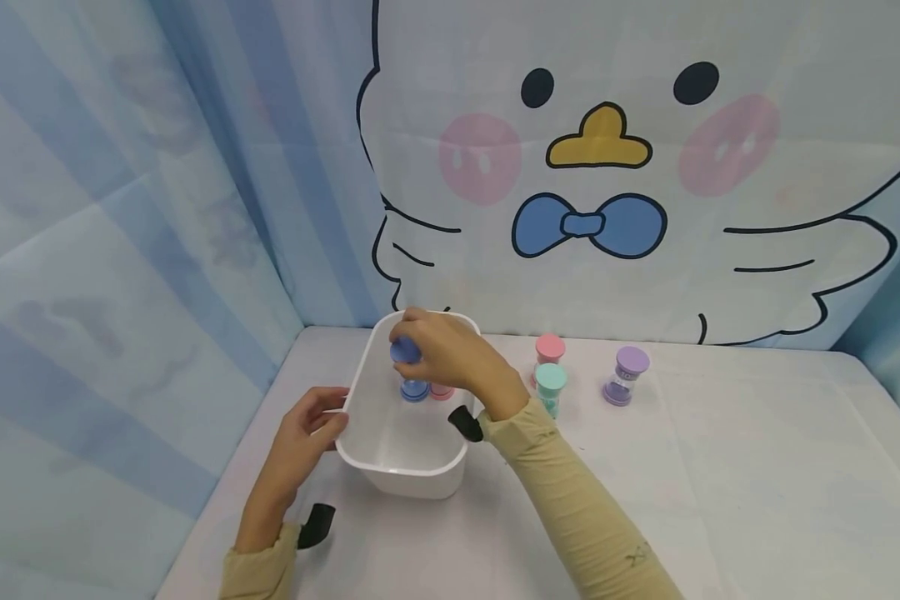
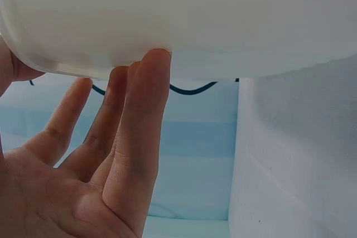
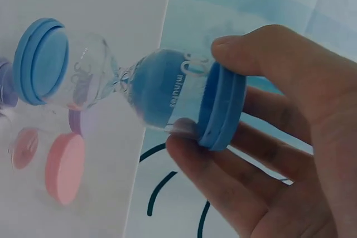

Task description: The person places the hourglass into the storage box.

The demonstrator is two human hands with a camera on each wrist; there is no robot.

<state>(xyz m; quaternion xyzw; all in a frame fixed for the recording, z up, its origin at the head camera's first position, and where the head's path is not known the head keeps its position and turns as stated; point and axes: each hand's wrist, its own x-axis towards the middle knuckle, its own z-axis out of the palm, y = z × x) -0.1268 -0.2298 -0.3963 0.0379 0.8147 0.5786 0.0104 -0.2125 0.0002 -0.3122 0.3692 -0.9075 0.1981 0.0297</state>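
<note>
My right hand (image 1: 444, 348) pinches the upper cap of a blue sand timer (image 3: 162, 90) between thumb and fingers, inside the white plastic bin (image 1: 401, 483). Blue sand fills part of the bulb nearest the fingers, and the glass is printed with "minutes". Beside its lower cap lies a pink sand timer (image 3: 66, 168), with purple parts close by in the right wrist view. At the bin's left side, my left hand (image 1: 303, 437) touches the rim and outer wall. Its fingers (image 2: 142, 115) stretch out nearly straight against the wall.
On the white table (image 1: 720, 483), right of the bin, stand a pink sand timer (image 1: 550, 348), a mint green one (image 1: 551, 382) and a purple one (image 1: 630, 362). A cartoon-printed curtain (image 1: 607, 292) hangs behind, with blue striped cloth (image 1: 120, 292) on the left.
</note>
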